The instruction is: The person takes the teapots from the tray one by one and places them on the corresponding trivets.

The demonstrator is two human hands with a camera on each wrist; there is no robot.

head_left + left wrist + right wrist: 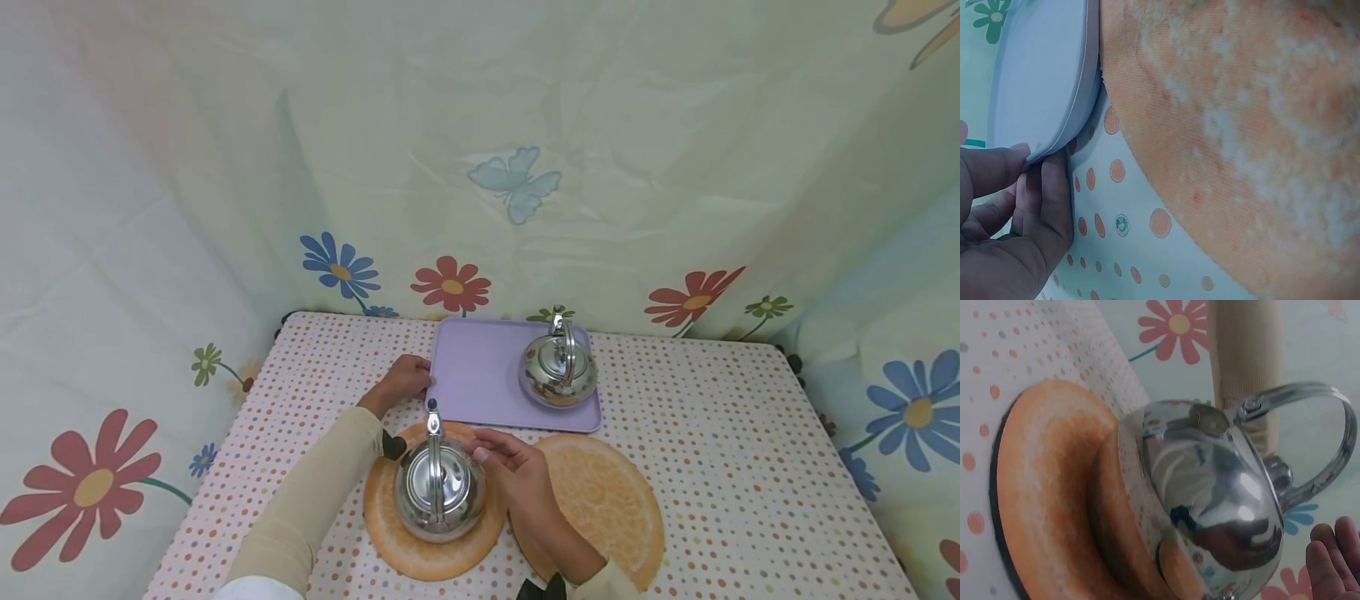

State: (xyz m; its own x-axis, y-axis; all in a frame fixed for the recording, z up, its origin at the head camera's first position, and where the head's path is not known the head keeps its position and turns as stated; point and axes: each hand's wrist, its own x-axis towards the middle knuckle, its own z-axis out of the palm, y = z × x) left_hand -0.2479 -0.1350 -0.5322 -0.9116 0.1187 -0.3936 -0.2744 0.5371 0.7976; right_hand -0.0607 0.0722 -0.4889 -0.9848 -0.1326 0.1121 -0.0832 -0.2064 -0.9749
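Starting at the left: the left hand (405, 379) is out near the table's (712, 433) far-left part, fingers curled onto the left edge of the purple tray (480, 375). The left wrist view shows it best, fingertips (1047, 187) tucked under the tray's rim (1054, 106) with the thumb on top, so it's a pinch on that edge, probably to keep the tray steady or get ready to shift it. The tray sits against the back edge of the table, and a shiny steel kettle (559, 369) stands on its right half, handle up.

Nearer the front edge there's a round orange mat (427, 533), printed like an orange slice, with a second kettle (438, 487) sitting square in the middle of it, handle upright and spout pointing away toward the tray. Makes sense as a coaster setup: hot metal goes on the mat, not the dotted cloth.

The right hand (517, 475) is just beside that kettle's right side, fingers relaxed and spread, holding nothing. Can't tell whether it's actually touching the metal; the right wrist view only catches fingertips (1335, 559) close to the body. Under that hand lies another orange mat (607, 500), bare, touching the first one.
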